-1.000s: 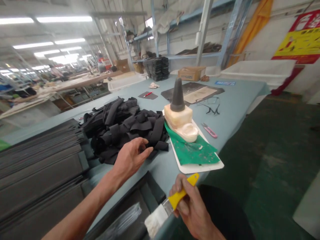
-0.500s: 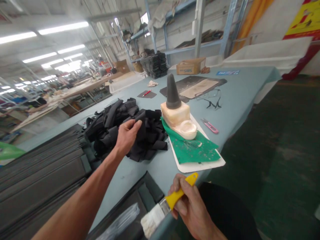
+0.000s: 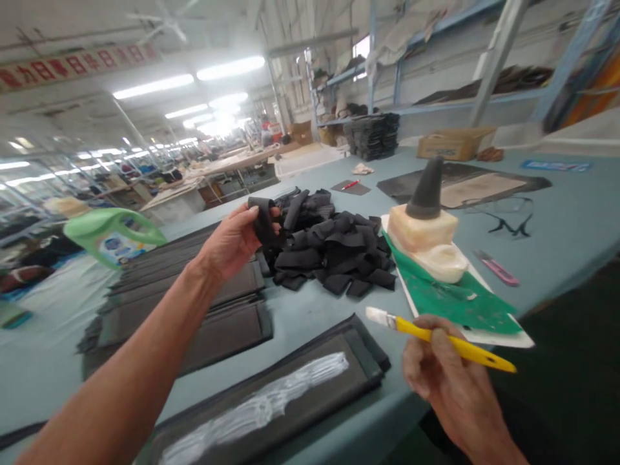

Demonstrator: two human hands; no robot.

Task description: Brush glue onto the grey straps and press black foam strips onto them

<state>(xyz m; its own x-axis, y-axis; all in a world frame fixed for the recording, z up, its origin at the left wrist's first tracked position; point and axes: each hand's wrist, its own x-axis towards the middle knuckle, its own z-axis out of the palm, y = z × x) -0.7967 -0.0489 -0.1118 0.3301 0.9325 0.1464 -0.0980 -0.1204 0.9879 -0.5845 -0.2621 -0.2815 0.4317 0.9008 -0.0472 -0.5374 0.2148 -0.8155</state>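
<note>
My left hand is closed on a black fabric strip, lifted beside a heap of similar black strips. In my right hand is a paintbrush with a yellow handle, its white-coated bristles pointing left. Below the brush, a dark fabric panel lies at the table's near edge with a streaky white smear along its middle. A pale block-shaped container with a black cone-shaped cap stands on a green sheet to the right.
Stacked dark panels lie at left, with a green detergent jug behind them. Pink-handled snips and clear glasses rest at right. Farther back are a red pen, a cardboard box and a dark stack.
The view has swung left, bringing the green jug into sight. My left hand has drawn a strip away from the heap, leftward. My right hand has raised the brush above the smeared panel.
</note>
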